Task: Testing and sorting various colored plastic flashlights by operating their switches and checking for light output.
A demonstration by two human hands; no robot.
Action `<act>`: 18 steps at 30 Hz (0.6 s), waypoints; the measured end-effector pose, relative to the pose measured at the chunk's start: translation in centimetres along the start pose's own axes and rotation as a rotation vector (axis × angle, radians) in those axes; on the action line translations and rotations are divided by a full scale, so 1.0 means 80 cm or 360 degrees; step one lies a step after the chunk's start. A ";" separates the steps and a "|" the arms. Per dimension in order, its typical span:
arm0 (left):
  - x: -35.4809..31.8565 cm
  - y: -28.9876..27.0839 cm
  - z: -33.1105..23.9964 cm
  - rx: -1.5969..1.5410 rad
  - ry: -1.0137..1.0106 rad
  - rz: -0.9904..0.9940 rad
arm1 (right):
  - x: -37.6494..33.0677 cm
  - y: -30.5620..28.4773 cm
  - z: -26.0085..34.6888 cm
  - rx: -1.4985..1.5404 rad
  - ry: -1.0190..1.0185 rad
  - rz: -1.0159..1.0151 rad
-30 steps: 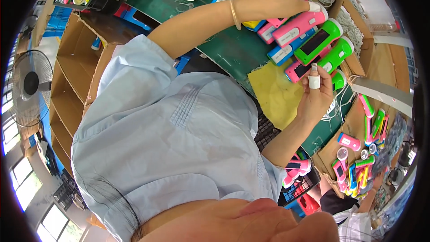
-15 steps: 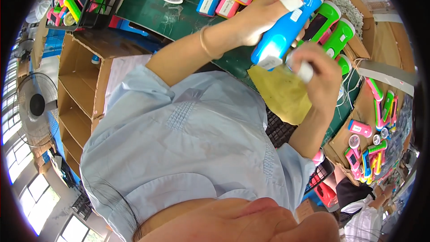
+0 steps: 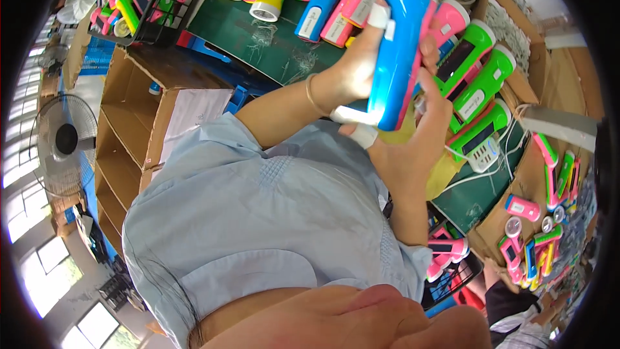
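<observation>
A blue flashlight [image 3: 399, 58] with a pink side and a white head stands nearly upright in my hands, head away from me. My left hand [image 3: 358, 68] wraps its body, the white-taped thumb on the near side and fingertips showing at the far side. My right hand [image 3: 407, 155] closes round the tail end, its own white-taped thumb beneath a bright white piece [image 3: 352, 115] sticking out there. That end glows strongly, so its detail is washed out. Behind the right hand lies a yellow sheet [image 3: 442, 178], partly hidden.
Several coloured flashlights line the green table [image 3: 271, 52]. A white multi-port charger [image 3: 484, 154] with cables sits at the right. Further right, a cardboard box [image 3: 481, 232] holds more flashlights. On the left are a black basket [image 3: 161, 22], cardboard shelves [image 3: 119, 148] and a fan [image 3: 66, 139].
The flashlight has turned more upright and shifted slightly left and nearer to me. My right hand has moved left from beside it onto its tail end. A white piece now juts out sideways there.
</observation>
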State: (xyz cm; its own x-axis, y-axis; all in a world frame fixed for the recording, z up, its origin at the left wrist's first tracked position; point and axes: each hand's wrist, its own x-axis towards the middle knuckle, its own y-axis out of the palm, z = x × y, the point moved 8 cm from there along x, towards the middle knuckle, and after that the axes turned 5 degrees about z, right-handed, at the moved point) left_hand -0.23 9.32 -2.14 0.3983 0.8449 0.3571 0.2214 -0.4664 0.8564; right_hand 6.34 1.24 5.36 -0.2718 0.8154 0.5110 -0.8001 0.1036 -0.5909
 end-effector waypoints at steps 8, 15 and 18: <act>-0.022 0.016 -0.024 0.0558 -0.0129 -0.0564 | -0.031 0.043 -0.089 0.0914 0.0574 0.0242; -0.034 0.008 -0.059 0.1141 -0.0164 -0.0485 | -0.041 0.026 -0.103 0.0908 0.0868 0.0277; -0.038 0.007 -0.069 0.1562 -0.0191 -0.0523 | -0.034 0.026 -0.095 0.0798 0.0786 0.0323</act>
State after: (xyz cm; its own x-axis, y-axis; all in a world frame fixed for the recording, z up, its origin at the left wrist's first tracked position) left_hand -6.20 7.90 -0.70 0.2612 0.9623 0.0758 0.9401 -0.2714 0.2062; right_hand 9.46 3.56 -2.00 -0.2624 0.9649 0.0107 -0.9405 -0.2532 -0.2268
